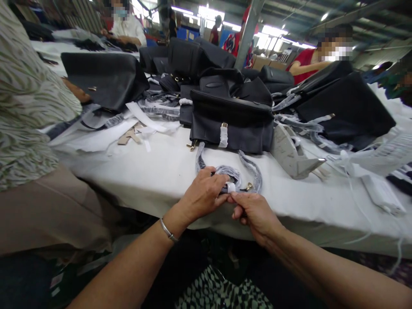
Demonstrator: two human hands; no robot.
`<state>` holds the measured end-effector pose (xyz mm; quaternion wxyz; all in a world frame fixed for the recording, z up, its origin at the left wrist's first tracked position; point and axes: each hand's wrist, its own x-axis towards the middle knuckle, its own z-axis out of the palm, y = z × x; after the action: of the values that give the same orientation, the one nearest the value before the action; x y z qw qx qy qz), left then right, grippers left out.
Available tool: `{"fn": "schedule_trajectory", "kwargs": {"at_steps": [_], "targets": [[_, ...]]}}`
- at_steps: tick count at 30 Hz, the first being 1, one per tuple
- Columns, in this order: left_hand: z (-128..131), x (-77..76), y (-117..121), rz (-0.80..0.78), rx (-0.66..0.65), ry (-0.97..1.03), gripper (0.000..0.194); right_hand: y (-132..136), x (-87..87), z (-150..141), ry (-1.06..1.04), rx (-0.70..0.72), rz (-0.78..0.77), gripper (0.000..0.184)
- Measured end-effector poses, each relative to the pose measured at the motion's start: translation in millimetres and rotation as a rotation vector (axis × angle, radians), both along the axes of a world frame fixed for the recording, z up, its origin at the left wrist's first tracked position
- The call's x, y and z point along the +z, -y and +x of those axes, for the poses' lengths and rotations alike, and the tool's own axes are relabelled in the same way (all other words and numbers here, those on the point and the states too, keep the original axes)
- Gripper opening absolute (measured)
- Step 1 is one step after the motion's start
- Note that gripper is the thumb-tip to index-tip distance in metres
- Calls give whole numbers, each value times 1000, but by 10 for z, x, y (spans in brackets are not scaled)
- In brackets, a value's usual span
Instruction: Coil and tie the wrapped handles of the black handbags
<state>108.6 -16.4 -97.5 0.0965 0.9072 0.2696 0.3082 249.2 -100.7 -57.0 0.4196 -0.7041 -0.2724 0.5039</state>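
Note:
At the table's front edge lies a coiled bag strap (236, 172) wrapped in clear plastic, with a white band around part of the coil. My left hand (206, 191), a metal bangle on its wrist, is closed on the coil's left side. Beside it my right hand (254, 210) pinches at the white band (231, 187), thumb and forefinger together. A gold clasp (248, 186) shows just above the right hand. Behind the coil stands a black handbag (232, 120) with a wrapped front buckle (223, 135). Plastic-wrapped handles (252, 167) reach from the bag toward my hands.
A grey tape dispenser (291, 154) stands right of the bag. Several more black bags (103, 79) fill the back and sides. Cardboard scraps (130, 135) and white paper lie at left. A person in a patterned top (28, 107) stands close on the left; others work behind the table.

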Motion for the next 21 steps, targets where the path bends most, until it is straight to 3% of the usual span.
{"fn": "schedule_trajectory", "kwargs": {"at_steps": [5, 10, 16, 21], "targets": [[-13, 32, 14, 60, -27, -43, 29, -22, -51, -18, -39, -24, -1, 27], [0, 19, 8, 99, -7, -45, 15, -15, 21, -6, -87, -13, -24, 24], [24, -3, -31, 27, -8, -20, 19, -30, 129, 25, -123, 31, -121, 14], [36, 34, 22, -46, 24, -54, 20, 30, 53, 34, -139, 66, -72, 17]]}}
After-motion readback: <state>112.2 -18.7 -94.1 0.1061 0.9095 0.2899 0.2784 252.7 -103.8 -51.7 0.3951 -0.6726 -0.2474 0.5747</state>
